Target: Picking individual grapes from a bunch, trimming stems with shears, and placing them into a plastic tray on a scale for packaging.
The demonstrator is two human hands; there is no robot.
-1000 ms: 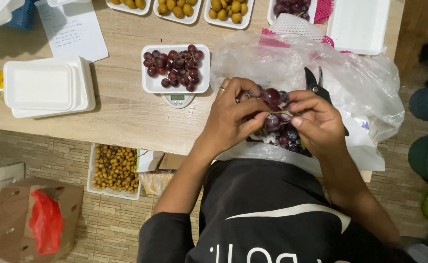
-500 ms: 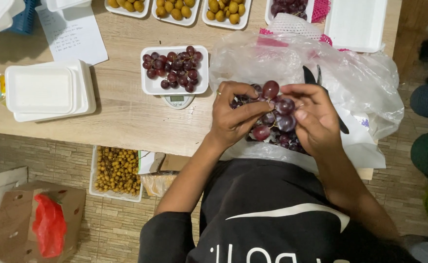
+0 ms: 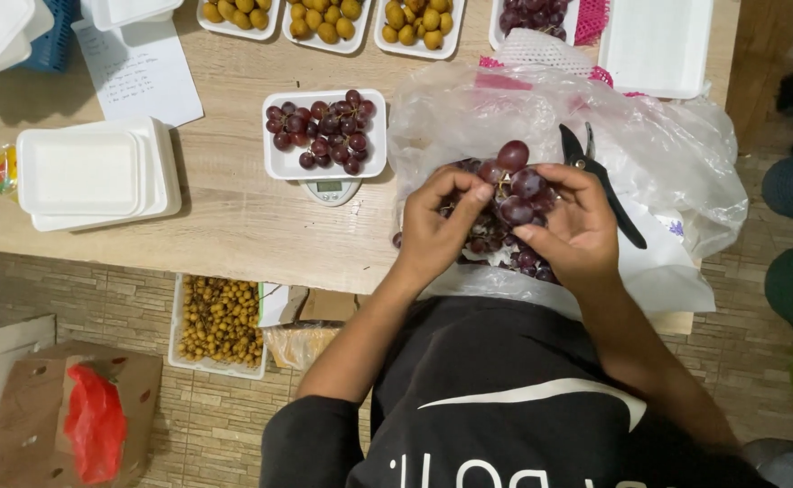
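While a bunch of dark red grapes (image 3: 509, 194) is lifted just above the clear plastic bag (image 3: 667, 154), it is gripped from both sides: the left hand (image 3: 437, 230) is closed on its left edge with fingertips curled in, and the right hand (image 3: 573, 226) is wrapped round its right side, thumb and fingers pinching the fruit. The bunch is thus held between the hands, over the bag and near the table (image 3: 234, 226) edge, probably so that loose grapes drop onto the plastic rather than the floor. More grapes are seen lying in the bag beneath. Black shears (image 3: 600, 176) are laid on the bag just beyond the right hand, within easy reach. To the left, a white foam tray (image 3: 281, 163) filled with grapes is set on a small scale (image 3: 330, 190), seemingly so its load can be weighed. A stack of empty trays (image 3: 89, 176) is kept further left, and trays of yellow fruit (image 3: 324, 18) are lined along the far edge. Under the table, a crate of small brown fruit (image 3: 220, 321) is stored.
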